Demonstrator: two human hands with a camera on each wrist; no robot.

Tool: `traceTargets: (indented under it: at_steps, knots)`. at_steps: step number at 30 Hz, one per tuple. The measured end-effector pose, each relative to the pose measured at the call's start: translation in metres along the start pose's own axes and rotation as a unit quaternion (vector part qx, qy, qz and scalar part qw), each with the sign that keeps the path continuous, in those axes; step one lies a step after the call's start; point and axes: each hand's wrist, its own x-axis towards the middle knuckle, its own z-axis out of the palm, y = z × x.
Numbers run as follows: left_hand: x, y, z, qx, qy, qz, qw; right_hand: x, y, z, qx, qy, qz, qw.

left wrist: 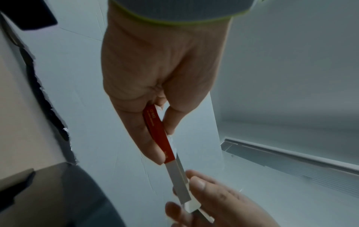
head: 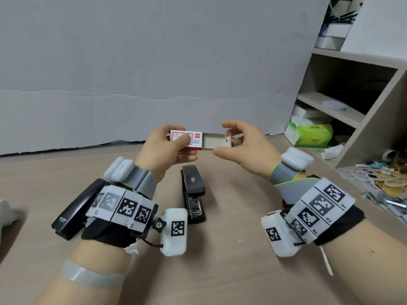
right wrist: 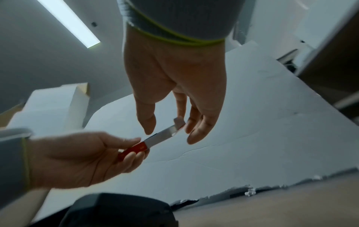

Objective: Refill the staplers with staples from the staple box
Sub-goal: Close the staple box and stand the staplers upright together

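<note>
My left hand [head: 186,148] grips the red and white staple box [head: 186,139] in the air, thumb on its label and fingers underneath. The box's pale inner tray [head: 217,142] is slid out to the right. My right hand [head: 222,139] curls round the tray's far end, its fingertips [right wrist: 191,122] on the end flap and the thumb close beside it. Whether staples lie in the tray is hidden. A black stapler [head: 193,190] lies shut on the table below the box. A second black stapler [head: 72,212] lies partly under my left wrist.
A white foam board [head: 154,84] stands behind the wooden table [head: 231,271]. A shelf unit [head: 352,84] stands at the right, with a green tissue pack [head: 310,133] at its foot and loose papers and clips [head: 385,179] in front of it.
</note>
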Motion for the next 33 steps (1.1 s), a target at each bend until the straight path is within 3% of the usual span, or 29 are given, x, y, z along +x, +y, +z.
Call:
traceTargets:
  at_steps: [2, 4, 7, 12, 15, 18, 21, 28, 33]
  knots:
    - [0.002, 0.000, -0.001, -0.010, -0.001, -0.002, 1.000, 0.001, 0.000, 0.003, 0.122, -0.014, 0.063, 0.990]
    - [0.003, -0.002, 0.000, -0.009, -0.004, -0.002, 1.000, 0.001, -0.002, 0.006, 0.261, -0.044, 0.111, 0.958]
    - [0.005, -0.004, -0.001, -0.009, 0.020, 0.006, 1.000, 0.003, -0.005, 0.013, 0.346, -0.053, 0.126, 0.928]
    - [0.010, -0.002, -0.010, -0.014, 0.079, 0.028, 0.996, 0.014, -0.009, 0.027, 0.330, 0.009, 0.090, 0.940]
    - [0.010, 0.003, -0.017, -0.009, 0.074, 0.037, 0.997, 0.025, -0.015, 0.033, 0.274, 0.072, 0.056, 0.957]
    - [0.013, 0.004, -0.023, 0.004, 0.075, 0.048, 0.996, 0.037, -0.019, 0.042, 0.265, 0.089, 0.040, 0.959]
    - [0.018, 0.001, -0.031, -0.003, 0.095, 0.052, 0.994, 0.044, -0.020, 0.049, 0.279, 0.060, 0.030, 0.958]
    - [0.021, 0.000, -0.041, 0.001, 0.146, 0.074, 0.987, 0.051, -0.020, 0.045, 0.370, -0.086, 0.048, 0.924]
    - [0.019, 0.000, -0.040, 0.010, 0.137, 0.072, 0.988, 0.049, -0.017, 0.037, 0.363, -0.106, 0.036, 0.925]
